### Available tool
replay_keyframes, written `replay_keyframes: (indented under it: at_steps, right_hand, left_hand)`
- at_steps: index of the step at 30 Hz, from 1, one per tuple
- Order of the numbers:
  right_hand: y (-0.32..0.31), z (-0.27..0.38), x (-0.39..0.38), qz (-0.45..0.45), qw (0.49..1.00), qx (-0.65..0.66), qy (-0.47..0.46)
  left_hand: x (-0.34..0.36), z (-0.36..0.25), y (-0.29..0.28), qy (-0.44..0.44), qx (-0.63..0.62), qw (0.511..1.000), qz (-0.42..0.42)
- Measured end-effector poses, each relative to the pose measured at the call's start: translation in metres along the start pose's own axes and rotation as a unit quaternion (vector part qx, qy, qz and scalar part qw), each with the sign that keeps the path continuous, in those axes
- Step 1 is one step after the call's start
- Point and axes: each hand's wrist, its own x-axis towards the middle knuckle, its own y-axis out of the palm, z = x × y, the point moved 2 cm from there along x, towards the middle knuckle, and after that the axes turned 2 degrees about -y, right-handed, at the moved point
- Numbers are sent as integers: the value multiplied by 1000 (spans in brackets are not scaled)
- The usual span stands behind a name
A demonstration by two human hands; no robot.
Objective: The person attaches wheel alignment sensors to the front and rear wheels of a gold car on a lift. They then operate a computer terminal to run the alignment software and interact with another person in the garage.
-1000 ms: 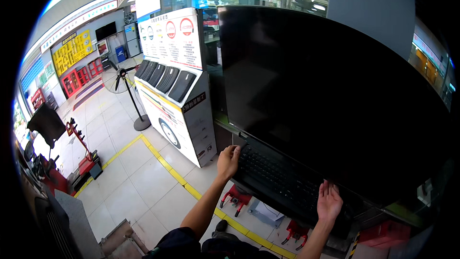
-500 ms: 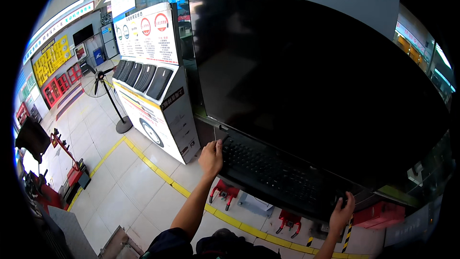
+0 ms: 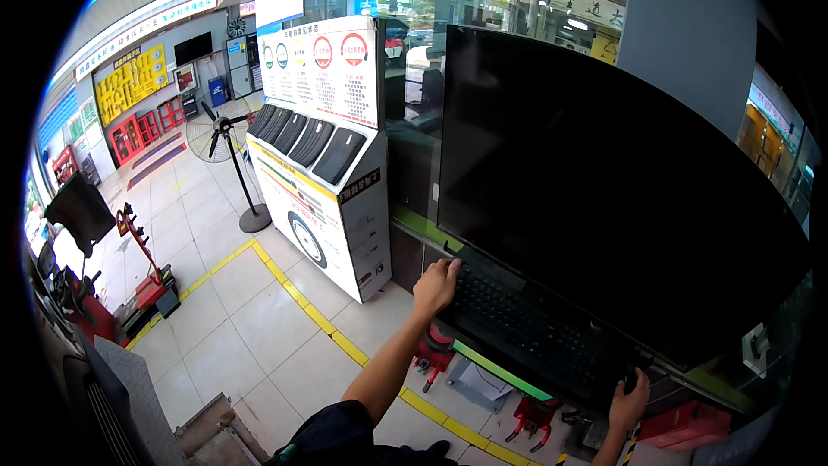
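Observation:
A black keyboard (image 3: 526,315) rests on a dark pull-out keyboard tray (image 3: 466,325) below a large black screen (image 3: 604,190). My left hand (image 3: 437,286) is closed around the tray's left end, thumb on top. At the opposite end my right hand (image 3: 630,399) is closed on the tray's right corner, next to a small dark rounded thing that may be a mouse. The fingertips of both hands are partly hidden by the tray. A bright green strip (image 3: 500,369) shows along the tray's near edge.
Left of the screen stands a white display stand (image 3: 345,233) with tyre tread samples. A pedestal fan (image 3: 254,217) and a red machine (image 3: 155,293) are farther left. Beneath the tray are red tools (image 3: 533,418); a red box (image 3: 686,423) sits at the lower right. Yellow tape (image 3: 345,345) marks the floor.
The view has swung left, so the screen, tray and both hands appear farther right. Both hands keep their grip on the tray's ends. The green strip now shows at the near edge.

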Motion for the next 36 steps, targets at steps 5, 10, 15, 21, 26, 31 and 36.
replay_keyframes:
  at_steps: [5, 10, 15, 21, 26, 31, 36]
  right_hand:
    - [-11, 10, 1, 31, 998, -11, -52]
    - [-8, 18, 5, 52, 995, 26, -76]
    - [4, 8, 8, 50, 992, 66, -95]
    - [-4, 14, 8, 106, 990, 42, -78]
    - [1, 16, 11, 128, 990, 2, -53]
    - [-25, 25, -2, 122, 989, 36, -72]
    - [-26, 29, -6, 51, 986, 80, -139]
  left_hand:
    - [-3, 7, 11, 1, 65, 996, 55]
    - [-4, -3, 6, 12, 72, 996, 59]
    - [-7, 1, 8, 23, 90, 994, 59]
    - [-4, 9, 11, 20, 95, 993, 67]
    - [-3, 9, 7, -6, 96, 988, 125]
    - [-5, 8, 12, 17, 104, 989, 108]
    - [-3, 16, 18, 34, 127, 986, 102]
